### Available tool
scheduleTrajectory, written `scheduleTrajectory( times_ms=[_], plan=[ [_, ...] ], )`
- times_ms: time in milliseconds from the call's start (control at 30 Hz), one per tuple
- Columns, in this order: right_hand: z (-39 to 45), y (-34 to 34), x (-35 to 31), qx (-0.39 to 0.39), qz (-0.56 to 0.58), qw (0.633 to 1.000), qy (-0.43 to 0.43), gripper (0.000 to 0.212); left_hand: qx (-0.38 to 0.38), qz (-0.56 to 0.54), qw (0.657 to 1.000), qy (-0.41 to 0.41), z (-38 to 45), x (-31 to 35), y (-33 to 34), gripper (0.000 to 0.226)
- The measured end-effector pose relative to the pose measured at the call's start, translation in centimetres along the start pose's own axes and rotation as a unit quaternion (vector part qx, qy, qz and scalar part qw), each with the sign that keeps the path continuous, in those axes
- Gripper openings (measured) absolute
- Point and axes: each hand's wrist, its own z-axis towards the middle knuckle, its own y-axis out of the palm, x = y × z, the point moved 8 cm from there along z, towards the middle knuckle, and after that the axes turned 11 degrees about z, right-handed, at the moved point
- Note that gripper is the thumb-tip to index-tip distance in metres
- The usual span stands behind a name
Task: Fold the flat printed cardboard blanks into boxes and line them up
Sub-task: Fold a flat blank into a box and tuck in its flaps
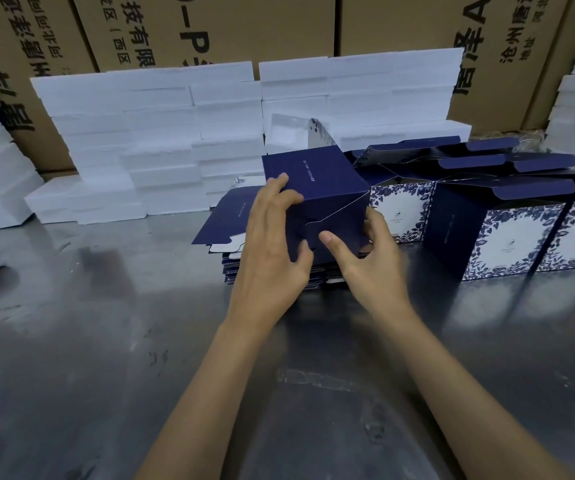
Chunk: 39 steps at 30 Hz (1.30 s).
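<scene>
- The left hand (272,244) is gripping the box (317,199), fingers curled over its upper left edge and thumb low against the near face.
- The right hand (362,258) is gripping the box's right side, its thumb pressing on the interlocking bottom flaps (327,226) that are facing the camera.
- The box is being held tilted in the air, just above the stack of flat blanks (223,223) on the table (106,341), with its open end pointing away.
- The step in hand looks like locking the bottom; the flap seams are meeting but seem not fully flush.
- To do it well, the left hand should be keeping the walls square while the right thumb is pushing the tab inward at the centre slot, not at a corner, so the card is not creasing.
- Squeezing the sides too hard would be bowing the walls and popping the flaps apart.
- Finished boxes (507,233) are standing in a line to the right, top flaps up; this one belongs beside them, the same way up.
- White foam blocks (147,133) and brown cartons (279,26) are standing behind.
</scene>
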Motion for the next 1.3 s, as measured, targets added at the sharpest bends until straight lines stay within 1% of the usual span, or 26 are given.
scheduleTrajectory(
  times_ms=[67,100,200,267,367,533,700,900,1067,1200,1267,1300],
  plan=[
    [-0.2,-0.1,0.0,0.022,-0.022,0.999,-0.016,0.042,0.004,-0.042,0.998,-0.050,0.1,-0.4,-0.1,0.078],
    [-0.2,-0.2,-0.1,0.030,-0.031,0.999,-0.020,0.041,0.010,-0.073,0.994,-0.086,0.1,-0.9,-0.1,0.082],
    [-0.5,-0.3,-0.5,0.050,-0.050,0.997,-0.023,0.040,0.000,-0.158,0.969,-0.189,-0.2,-2.6,0.2,0.083],
    [-0.7,-0.4,-0.7,0.058,-0.062,0.996,-0.027,0.043,-0.025,-0.172,0.961,-0.217,-0.5,-2.9,0.7,0.088],
    [-0.6,-0.7,-0.3,0.070,-0.060,0.995,-0.025,0.039,-0.038,-0.151,0.967,-0.202,-0.9,-2.3,1.1,0.093],
    [-0.5,-1.2,-0.4,0.089,-0.058,0.994,-0.031,0.041,-0.039,-0.110,0.978,-0.172,-1.0,-1.5,1.7,0.092],
    [-0.5,-1.7,-0.8,0.112,-0.060,0.991,-0.044,0.034,-0.026,-0.117,0.980,-0.159,-1.1,-0.9,1.9,0.092],
    [-0.5,-1.9,-0.9,0.123,-0.057,0.990,-0.045,0.032,-0.024,-0.123,0.978,-0.165,-1.1,-0.8,1.8,0.091],
    [-0.4,-1.7,-0.9,0.094,-0.047,0.994,-0.030,0.037,-0.019,-0.123,0.976,-0.176,-1.1,-1.1,1.6,0.092],
    [-0.3,-1.4,-0.9,0.068,-0.028,0.997,-0.019,0.044,-0.014,-0.152,0.971,-0.186,-1.0,-1.5,1.6,0.091],
    [-0.3,-1.4,-1.0,0.057,-0.019,0.998,-0.021,0.042,-0.008,-0.179,0.961,-0.212,-1.0,-1.6,1.6,0.083],
    [-0.3,-1.3,-1.1,0.054,-0.013,0.998,-0.022,0.040,-0.005,-0.198,0.954,-0.225,-1.0,-1.8,1.6,0.074]
  ],
)
